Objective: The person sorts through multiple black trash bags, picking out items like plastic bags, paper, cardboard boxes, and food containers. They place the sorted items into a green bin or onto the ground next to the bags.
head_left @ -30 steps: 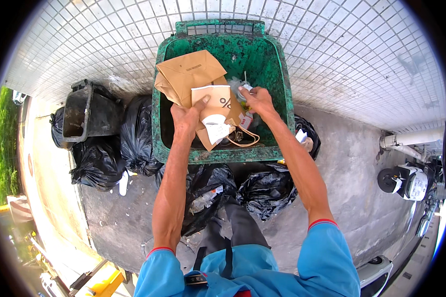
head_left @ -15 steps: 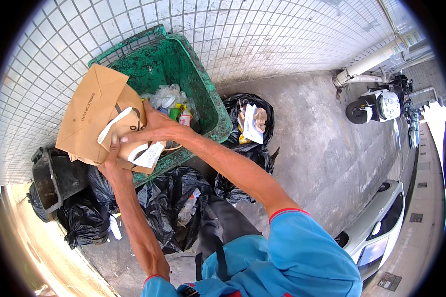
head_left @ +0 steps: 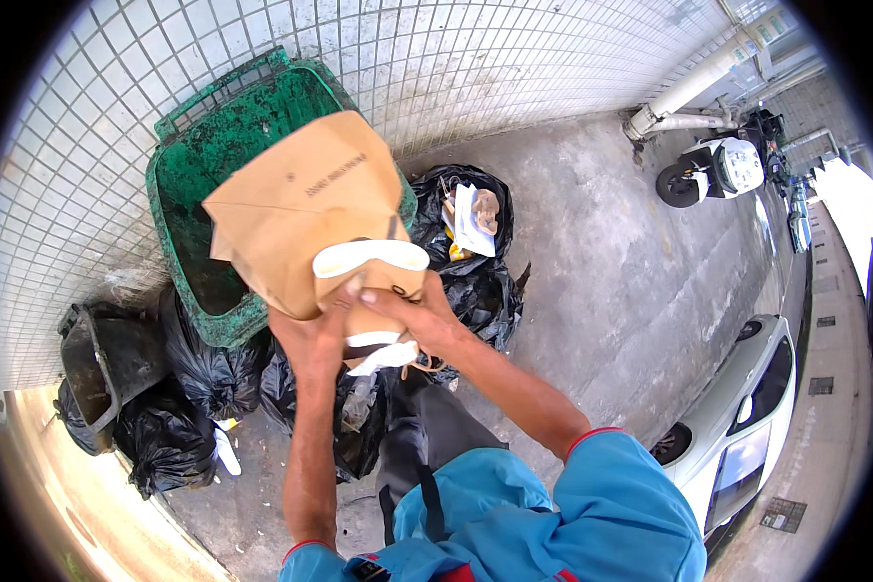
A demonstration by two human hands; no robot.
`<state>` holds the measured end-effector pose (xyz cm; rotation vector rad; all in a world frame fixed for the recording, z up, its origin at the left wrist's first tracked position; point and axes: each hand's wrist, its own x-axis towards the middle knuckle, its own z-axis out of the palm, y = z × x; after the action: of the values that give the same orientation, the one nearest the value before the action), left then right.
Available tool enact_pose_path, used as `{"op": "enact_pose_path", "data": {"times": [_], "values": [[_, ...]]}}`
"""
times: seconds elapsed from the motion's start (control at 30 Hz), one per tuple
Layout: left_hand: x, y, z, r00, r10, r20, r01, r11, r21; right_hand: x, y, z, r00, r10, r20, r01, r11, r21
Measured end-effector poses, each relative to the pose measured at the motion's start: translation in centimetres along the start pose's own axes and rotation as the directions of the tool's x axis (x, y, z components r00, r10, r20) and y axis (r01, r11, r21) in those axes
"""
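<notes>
In front of me, a brown paper bag point(head_left: 306, 194) is tilted with its flat base toward the far side. My left hand point(head_left: 310, 339) grips its lower left part and my right hand point(head_left: 422, 315) its right side, both thumbs pressed on the near face between two white curved bands point(head_left: 371, 255). A crumpled white paper slip point(head_left: 386, 359) and a thin cord handle point(head_left: 427, 366) hang at the near end. What lies inside the bag is hidden. Behind it, the green wheeled bin point(head_left: 179, 242) stands open, its contents mostly covered by the bag.
Several black rubbish bags point(head_left: 170, 441) lie around the bin. One open black bag point(head_left: 500, 184) at right holds paper and packaging. A small black bin point(head_left: 116, 364) leans at left. A tiled wall point(head_left: 436, 68) stands behind; a scooter point(head_left: 723, 173) and white car point(head_left: 737, 436) are at right.
Both hands have carried the paper bag right and nearer to me, away from over the bin's left side. The bag has turned, and the rubbish in the bin is now covered from view.
</notes>
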<state>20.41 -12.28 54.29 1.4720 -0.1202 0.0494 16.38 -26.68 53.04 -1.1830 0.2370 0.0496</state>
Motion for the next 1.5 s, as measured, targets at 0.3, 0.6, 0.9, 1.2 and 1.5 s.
{"op": "enact_pose_path", "data": {"times": [0.3,0.6,0.9,1.2,1.5], "values": [[-9.0,-11.7,16.3,0.948,-0.246,0.200,0.193,0.949,0.250,-8.2,5.5,-18.6,0.847,0.240,-0.475,-0.128,0.958,0.256],[-13.3,-32.0,23.4,0.833,-0.532,0.153,0.478,0.831,0.286,-1.3,16.9,-45.6,0.713,0.270,-0.647,-0.148,0.960,0.237],[-6.8,-61.4,17.8,0.788,-0.595,-0.156,0.551,0.571,0.609,19.3,32.7,-63.5,0.761,0.284,-0.583,-0.244,0.958,0.148],[3.7,-81.4,23.3,0.976,0.049,0.210,-0.216,0.190,0.958,29.7,43.1,-67.7,0.778,0.102,-0.619,-0.258,0.951,-0.168],[11.2,-81.1,20.0,0.972,-0.064,-0.225,0.164,0.874,0.458,33.5,44.8,-66.2,0.799,-0.213,-0.562,-0.451,0.407,-0.794]]}}
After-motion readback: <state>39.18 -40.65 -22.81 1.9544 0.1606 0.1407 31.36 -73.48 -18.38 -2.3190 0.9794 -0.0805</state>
